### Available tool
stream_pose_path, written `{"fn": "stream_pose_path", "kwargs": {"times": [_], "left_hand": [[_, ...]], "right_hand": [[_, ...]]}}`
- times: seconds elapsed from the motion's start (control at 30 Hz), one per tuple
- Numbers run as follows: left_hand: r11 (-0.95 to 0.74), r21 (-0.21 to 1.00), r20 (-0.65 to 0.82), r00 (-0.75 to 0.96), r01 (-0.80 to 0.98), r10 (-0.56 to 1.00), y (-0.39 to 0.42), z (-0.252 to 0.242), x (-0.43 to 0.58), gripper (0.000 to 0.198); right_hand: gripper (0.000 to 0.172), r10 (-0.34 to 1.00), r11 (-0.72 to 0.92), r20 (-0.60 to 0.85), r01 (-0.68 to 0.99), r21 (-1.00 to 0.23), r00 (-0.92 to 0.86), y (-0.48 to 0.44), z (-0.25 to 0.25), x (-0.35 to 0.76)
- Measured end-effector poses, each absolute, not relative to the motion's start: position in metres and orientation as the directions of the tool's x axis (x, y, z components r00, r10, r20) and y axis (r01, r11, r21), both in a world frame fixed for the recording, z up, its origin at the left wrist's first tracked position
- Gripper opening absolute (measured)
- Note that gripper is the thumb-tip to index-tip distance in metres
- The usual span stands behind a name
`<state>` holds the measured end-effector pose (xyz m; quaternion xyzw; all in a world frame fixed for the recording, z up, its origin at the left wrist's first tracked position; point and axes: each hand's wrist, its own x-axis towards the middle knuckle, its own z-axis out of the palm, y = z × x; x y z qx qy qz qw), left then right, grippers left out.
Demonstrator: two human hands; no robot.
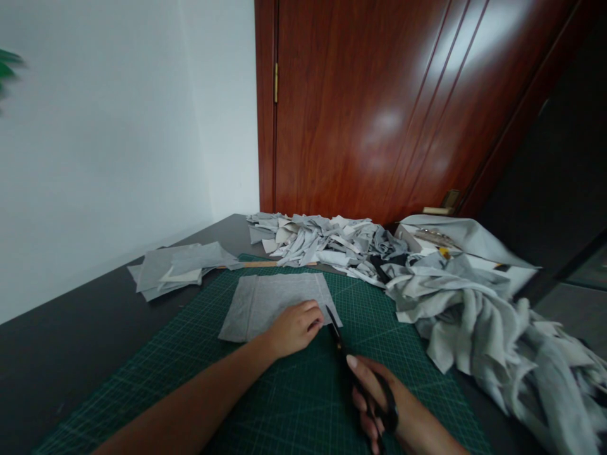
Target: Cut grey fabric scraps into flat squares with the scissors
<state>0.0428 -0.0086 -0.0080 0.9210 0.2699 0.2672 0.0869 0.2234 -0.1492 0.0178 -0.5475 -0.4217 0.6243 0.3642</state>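
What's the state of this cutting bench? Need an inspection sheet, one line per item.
Surface: green cutting mat on a dark table.
Job's things: grey fabric piece lies flat on the mat; black scissors point at its right edge.
Clutter: stack of cut pieces at far left, wooden ruler along the mat's far edge, pile of strips behind, heap of grey fabric on the right.
Hands: left hand presses on the fabric piece's near edge; right hand grips the scissors' handles.
Cables: nothing seen.
Surroundings: white wall at left, red-brown wooden door behind, green leaf at the left frame edge.
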Motion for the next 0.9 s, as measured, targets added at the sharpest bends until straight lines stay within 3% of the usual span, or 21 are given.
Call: {"fn": "stream_pose_path", "kwargs": {"times": [0.9], "left_hand": [[-0.846,0.283,0.485,0.694,0.451,0.532,-0.01,-0.007,0.043,0.013]], "right_hand": [[0.065,0.863,-0.463,-0.43,-0.079,-0.883,-0.264,-0.128,0.012,0.228]]}}
